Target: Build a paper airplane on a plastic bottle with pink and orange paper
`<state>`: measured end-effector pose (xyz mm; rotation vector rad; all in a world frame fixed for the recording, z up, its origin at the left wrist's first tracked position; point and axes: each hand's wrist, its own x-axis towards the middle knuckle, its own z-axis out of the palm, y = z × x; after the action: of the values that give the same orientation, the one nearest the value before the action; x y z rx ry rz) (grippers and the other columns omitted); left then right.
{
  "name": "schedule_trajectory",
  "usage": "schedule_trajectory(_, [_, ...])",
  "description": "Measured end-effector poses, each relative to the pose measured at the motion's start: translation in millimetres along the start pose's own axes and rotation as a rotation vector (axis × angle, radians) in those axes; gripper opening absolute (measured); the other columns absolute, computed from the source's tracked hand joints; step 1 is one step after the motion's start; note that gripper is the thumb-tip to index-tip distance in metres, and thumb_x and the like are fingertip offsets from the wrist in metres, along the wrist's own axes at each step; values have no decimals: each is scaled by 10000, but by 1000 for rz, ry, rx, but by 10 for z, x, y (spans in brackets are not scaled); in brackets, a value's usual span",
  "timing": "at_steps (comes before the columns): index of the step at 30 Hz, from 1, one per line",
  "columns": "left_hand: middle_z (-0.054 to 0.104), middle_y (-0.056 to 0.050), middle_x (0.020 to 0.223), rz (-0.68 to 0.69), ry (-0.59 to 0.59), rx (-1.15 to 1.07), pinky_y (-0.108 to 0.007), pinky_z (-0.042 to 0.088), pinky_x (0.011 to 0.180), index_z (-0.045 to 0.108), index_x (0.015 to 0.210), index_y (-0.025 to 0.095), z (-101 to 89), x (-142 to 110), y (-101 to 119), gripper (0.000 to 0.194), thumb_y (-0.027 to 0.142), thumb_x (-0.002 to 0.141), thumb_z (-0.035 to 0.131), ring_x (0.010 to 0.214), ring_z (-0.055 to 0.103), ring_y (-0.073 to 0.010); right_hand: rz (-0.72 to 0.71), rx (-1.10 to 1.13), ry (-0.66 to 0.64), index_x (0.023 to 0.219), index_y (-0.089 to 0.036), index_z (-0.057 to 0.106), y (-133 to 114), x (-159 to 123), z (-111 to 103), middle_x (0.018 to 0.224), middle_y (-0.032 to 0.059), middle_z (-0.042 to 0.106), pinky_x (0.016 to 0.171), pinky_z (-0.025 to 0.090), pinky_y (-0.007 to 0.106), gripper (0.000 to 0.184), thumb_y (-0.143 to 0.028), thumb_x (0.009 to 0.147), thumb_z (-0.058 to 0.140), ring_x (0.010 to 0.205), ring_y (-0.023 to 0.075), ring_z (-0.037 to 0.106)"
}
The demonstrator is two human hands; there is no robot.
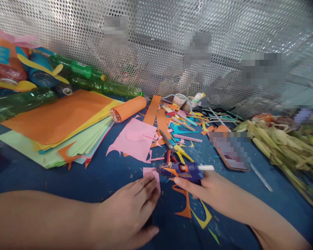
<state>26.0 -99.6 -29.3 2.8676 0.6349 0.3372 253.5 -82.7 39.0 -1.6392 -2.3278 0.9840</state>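
Pink strip [158, 182] is lying flat on the blue bench [114, 182], and the fingers of the left hand [135, 199] are pressing down on it, close together, with the thumb sticking out apart. The fingers of the right hand [206, 185] are curling around a blue glue gun [181, 172], and the thumb is lying along its side. Its tip is pointing at the top of the strip, but I cannot tell if they are touching. A white stick [207, 167] is poking out of its back. Orange scrap [187, 205] and yellow scrap [205, 217] are lying just below the gun. Scissors [168, 141] are resting above it, near a big pink sheet [135, 139]. Farther out, an orange bottle [129, 109] is lying beside a paper pile [59, 116], and green bottles [101, 85] are lying behind. To the right, a phone [232, 154] is resting near some dry husks [273, 139]. Shiny metal with holes [156, 21] is standing at the back
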Motion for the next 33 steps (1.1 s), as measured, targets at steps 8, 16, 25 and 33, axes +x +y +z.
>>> schedule_trajectory(8, [418, -246, 1313, -3, 4, 4, -407, 388, 984, 393, 1283, 7, -2, -25, 2, 574, 393, 860, 412, 1237, 363, -340, -49, -53, 2, 1151, -294, 579, 19, 1, -54, 1108, -10, 641, 835, 466, 288, 346, -431, 870, 430, 1017, 214, 583])
schedule_trajectory(16, [472, -223, 1277, -18, 8, 6, -410, 417, 954, 418, 1265, 26, 10, -17, 5, 559, 405, 854, 415, 1182, 441, -326, 8, -298, 185, 981, -276, 639, 183, -20, -170, 805, 6, 697, 716, 509, 304, 305, -430, 875, 399, 765, 209, 648])
schedule_trajectory(25, [500, -206, 1255, -31, 75, 32, -423, 447, 920, 444, 1240, 56, 14, -22, 24, 520, 399, 849, 431, 1164, 462, -327, 111, -678, 459, 1115, -145, 456, 879, 312, -295, 1161, 181, 460, 714, 491, 423, 367, -178, 753, 503, 956, 334, 570])
schedule_trajectory(33, [482, -214, 1267, -25, 79, 45, -415, 432, 936, 451, 1230, 54, 24, -15, 13, 524, 410, 847, 431, 1183, 438, -325, -86, -623, 411, 1124, -150, 491, 1095, 415, -277, 1124, 134, 501, 916, 420, 415, 368, -269, 776, 515, 1033, 263, 536])
